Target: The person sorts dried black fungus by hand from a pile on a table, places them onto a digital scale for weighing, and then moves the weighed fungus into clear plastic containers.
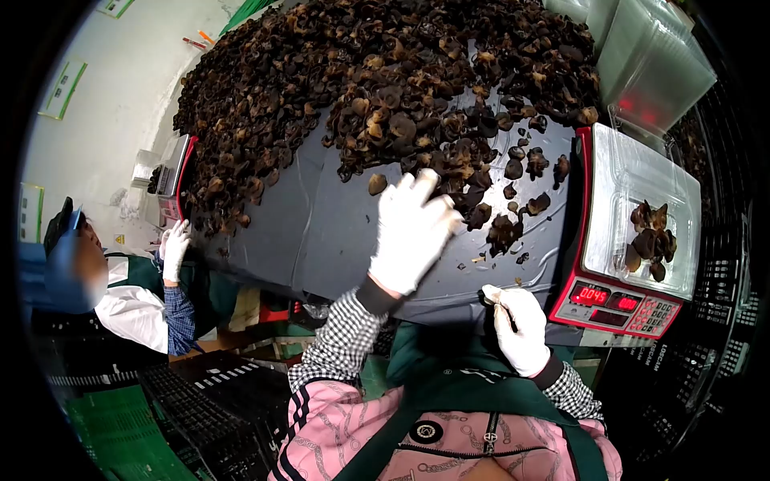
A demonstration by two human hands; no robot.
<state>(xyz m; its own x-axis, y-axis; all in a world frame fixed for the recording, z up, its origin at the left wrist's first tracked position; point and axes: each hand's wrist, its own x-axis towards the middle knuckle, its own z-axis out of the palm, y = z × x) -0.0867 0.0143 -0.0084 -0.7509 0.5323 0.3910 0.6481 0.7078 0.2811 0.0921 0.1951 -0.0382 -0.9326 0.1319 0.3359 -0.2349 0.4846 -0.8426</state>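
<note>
My left hand (415, 232), in a white glove, reaches over the grey table cover (329, 216) to the near edge of a large pile of dark brown, ear-shaped mushrooms (401, 88). Its fingers are spread, and nothing shows in them. My right hand (520, 329), also gloved, is near the table's front edge with thumb and fingertips pressed together; what they hold, if anything, is too small to name. To the right, a red scale (585, 301) bears a clear plastic tray (682, 212) with several mushroom pieces (651, 240) inside.
Stacked clear trays (654, 64) stand behind the scale. Loose mushroom pieces (505, 232) lie between my hands and the scale. At the left, a co-worker (136, 293) in white gloves is beside another scale (172, 176). Black crates (233, 409) are at lower left.
</note>
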